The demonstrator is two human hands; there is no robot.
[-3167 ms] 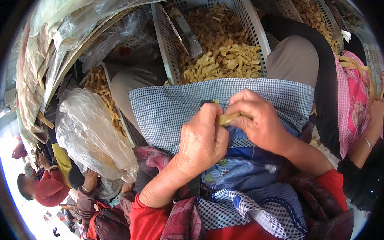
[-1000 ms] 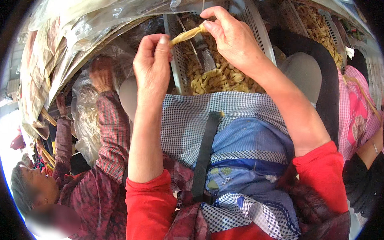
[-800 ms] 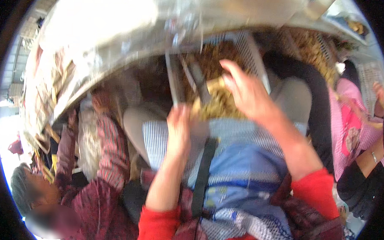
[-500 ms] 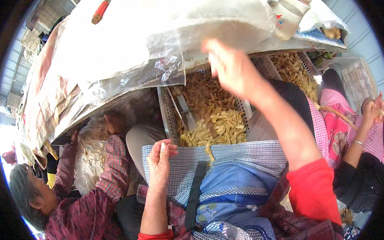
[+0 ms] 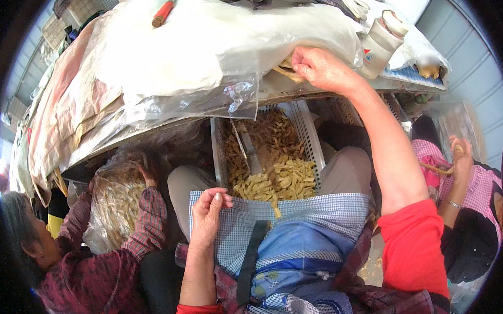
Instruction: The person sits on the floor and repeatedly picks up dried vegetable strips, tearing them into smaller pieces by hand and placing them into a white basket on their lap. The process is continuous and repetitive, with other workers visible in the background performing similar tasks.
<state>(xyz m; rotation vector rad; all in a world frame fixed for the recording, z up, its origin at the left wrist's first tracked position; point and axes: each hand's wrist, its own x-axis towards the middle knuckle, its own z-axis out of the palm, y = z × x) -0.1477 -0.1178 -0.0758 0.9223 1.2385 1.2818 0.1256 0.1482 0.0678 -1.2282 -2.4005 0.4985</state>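
Short, folded yellow-brown pieces [image 5: 295, 178] lie below a table [image 5: 298, 93] draped in milky plastic sheeting [image 5: 166, 60], heaped inside a perforated white plastic crate [image 5: 217, 145].
From my remote seat I judge the crate well stocked, with long tan strips [image 5: 287, 74] left at the table's edge, their number hidden. That edge crowds the crate's far end and grey-trousered knees [image 5: 348, 171] flank it; room opens above the heap. Right hand [image 5: 320, 68] grips the strips; left hand [image 5: 208, 211], visibly empty, fingers loosely curled, is near the crate.
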